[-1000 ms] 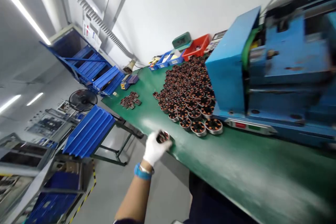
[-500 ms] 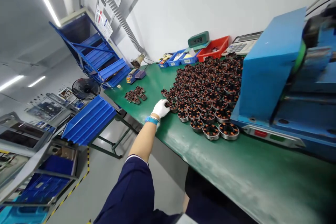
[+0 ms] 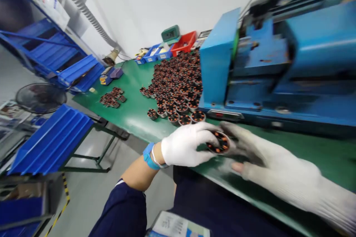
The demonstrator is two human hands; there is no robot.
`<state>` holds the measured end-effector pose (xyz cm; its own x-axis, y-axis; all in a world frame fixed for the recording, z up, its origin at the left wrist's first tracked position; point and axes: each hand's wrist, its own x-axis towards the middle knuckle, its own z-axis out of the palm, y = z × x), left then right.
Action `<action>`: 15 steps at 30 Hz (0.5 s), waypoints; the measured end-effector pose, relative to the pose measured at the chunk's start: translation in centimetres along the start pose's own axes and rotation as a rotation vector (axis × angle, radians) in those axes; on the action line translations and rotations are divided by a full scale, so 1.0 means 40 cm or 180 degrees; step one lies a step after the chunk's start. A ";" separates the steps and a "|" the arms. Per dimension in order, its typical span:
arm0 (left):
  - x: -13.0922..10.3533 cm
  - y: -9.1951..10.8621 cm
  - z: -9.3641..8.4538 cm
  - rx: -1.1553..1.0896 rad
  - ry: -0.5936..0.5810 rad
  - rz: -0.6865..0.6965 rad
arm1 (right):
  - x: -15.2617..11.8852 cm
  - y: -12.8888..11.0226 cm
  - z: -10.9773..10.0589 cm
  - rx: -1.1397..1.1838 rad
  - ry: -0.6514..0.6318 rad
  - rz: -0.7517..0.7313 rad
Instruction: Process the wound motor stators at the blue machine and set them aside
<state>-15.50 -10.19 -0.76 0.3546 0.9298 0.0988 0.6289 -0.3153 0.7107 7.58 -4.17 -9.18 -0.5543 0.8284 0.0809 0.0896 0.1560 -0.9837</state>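
Note:
My left hand (image 3: 190,145), in a white glove with a blue band at the wrist, grips a round metal ring with copper windings (image 3: 221,142) over the table's front edge. From the right, my right hand (image 3: 267,163), in a soiled white glove, reaches the ring's right side with thumb and fingers apart; motion blurs its fingertips. Many similar wound rings (image 3: 178,81) stand packed together on the green table (image 3: 133,109). Farther left lies a small heap of dark copper-wound parts (image 3: 112,97).
A blue machine (image 3: 217,63) stands on the table at the right. Along the wall are a red bin (image 3: 184,43), small blue bins (image 3: 151,54) and a green clock (image 3: 170,33). A blue slanted tray (image 3: 51,139) and a fan (image 3: 40,98) are at the left.
My left hand has moved from the left edge of the packed rings toward me and right, now with a ring in it. My right hand has come into view. The camera view has turned right.

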 end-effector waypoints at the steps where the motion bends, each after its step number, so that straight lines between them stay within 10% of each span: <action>1: 0.029 0.018 0.023 0.0016 -0.0049 0.0078 | -0.001 -0.015 -0.010 0.0030 -0.0036 0.0107; 10: 0.126 0.089 0.044 0.0978 0.0100 -0.0058 | 0.003 -0.059 -0.090 -0.0553 0.0868 -0.0170; 15: 0.128 0.062 -0.011 -0.0224 0.0524 -0.0368 | 0.007 -0.063 -0.086 -0.0390 0.1037 -0.0175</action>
<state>-12.44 -6.14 1.82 0.1614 0.9793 0.1221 0.6068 -0.1960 0.7703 10.06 -2.48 -6.12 -0.2695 0.9421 0.1996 0.1766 0.2521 -0.9514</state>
